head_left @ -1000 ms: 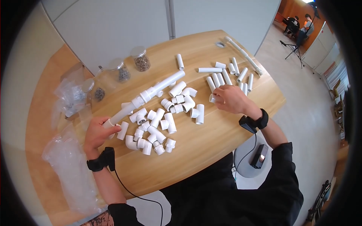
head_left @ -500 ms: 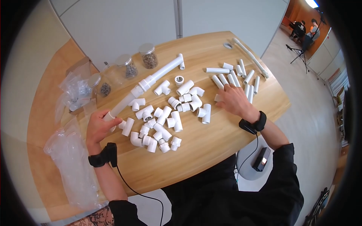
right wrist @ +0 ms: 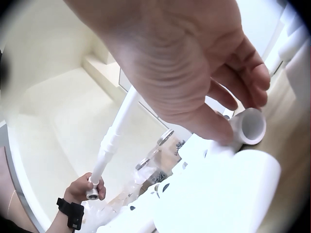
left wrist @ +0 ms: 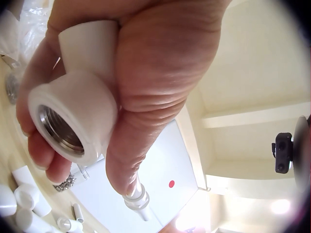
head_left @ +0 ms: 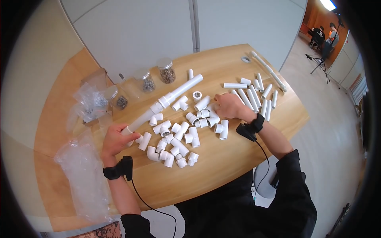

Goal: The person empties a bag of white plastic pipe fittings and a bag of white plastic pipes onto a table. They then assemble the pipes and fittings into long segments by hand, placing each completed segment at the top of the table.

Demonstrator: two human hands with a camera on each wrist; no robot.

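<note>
My left hand (head_left: 116, 139) grips the near end of a long white pipe assembly (head_left: 155, 108), which slants up and away over the table. In the left wrist view, a white fitting (left wrist: 77, 111) with a metal-threaded opening sits between the thumb and fingers of that hand (left wrist: 160, 63). My right hand (head_left: 230, 106) hovers low over the pile's right side, at a white elbow (head_left: 213, 119). Through the right wrist view, its thumb lies against a round-mouthed white fitting (right wrist: 252, 127), fingers loosely bent beyond; the right hand (right wrist: 180, 63) partly hides the contact.
White fittings (head_left: 193, 137) lie heaped at the table's middle, with short pipes (head_left: 235, 85) at the right. Behind stand lidded jars (head_left: 167, 71) of small parts. Plastic bags (head_left: 81, 170) lie left, and another jointed pipe (head_left: 270, 70) lies at the far right edge.
My right hand has moved left from beside the short pipes to the fittings. The left hand still grips the pipe assembly. The head view has shifted, so the table appears lower and farther right.
</note>
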